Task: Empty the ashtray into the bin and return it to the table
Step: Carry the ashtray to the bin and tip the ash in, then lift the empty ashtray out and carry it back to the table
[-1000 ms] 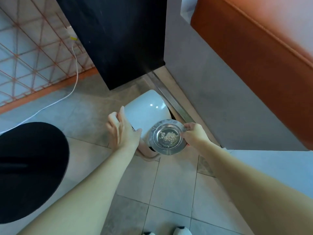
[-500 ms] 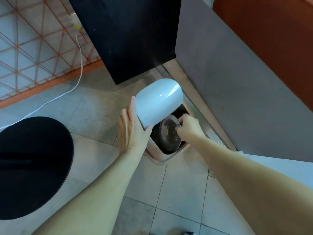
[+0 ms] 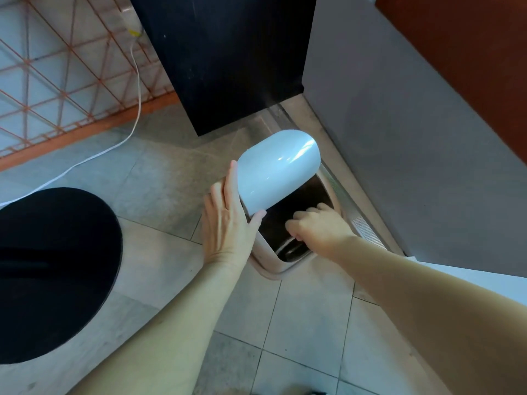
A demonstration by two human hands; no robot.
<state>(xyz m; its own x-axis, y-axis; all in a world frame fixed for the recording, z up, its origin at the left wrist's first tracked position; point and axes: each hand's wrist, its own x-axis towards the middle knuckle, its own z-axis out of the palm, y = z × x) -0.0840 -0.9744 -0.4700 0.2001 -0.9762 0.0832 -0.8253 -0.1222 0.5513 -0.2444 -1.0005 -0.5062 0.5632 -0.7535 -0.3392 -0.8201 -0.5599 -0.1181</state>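
The bin (image 3: 281, 269) stands on the tiled floor (image 3: 159, 178) at centre frame, in the corner below a black cabinet (image 3: 225, 58) and beside a grey wall (image 3: 399, 143). Its white domed lid (image 3: 278, 169) is tilted up and back, exposing the dark opening.

The left hand (image 3: 228, 223) lies against the left edge of the lid, fingers extended along the side and thumb pressed on the lid's lower rim, propping the lid in the raised position.

The right hand (image 3: 319, 228) is inside the bin opening, fingers curled closed, knuckles upward. It grips the ashtray (image 3: 288, 245), of which only a metallic curved edge shows below and left of the fist, within the bin mouth. The ashtray appears steeply tipped; its contents cannot be made out.

Both forearms extend from the lower frame edge toward the bin.

A round black table (image 3: 54, 275) occupies the left of the frame, well apart from the bin. A white cable (image 3: 137, 89) runs across the floor at upper left, in front of an orange lattice panel (image 3: 57, 69). An orange-brown surface (image 3: 470, 47) fills the upper right corner.
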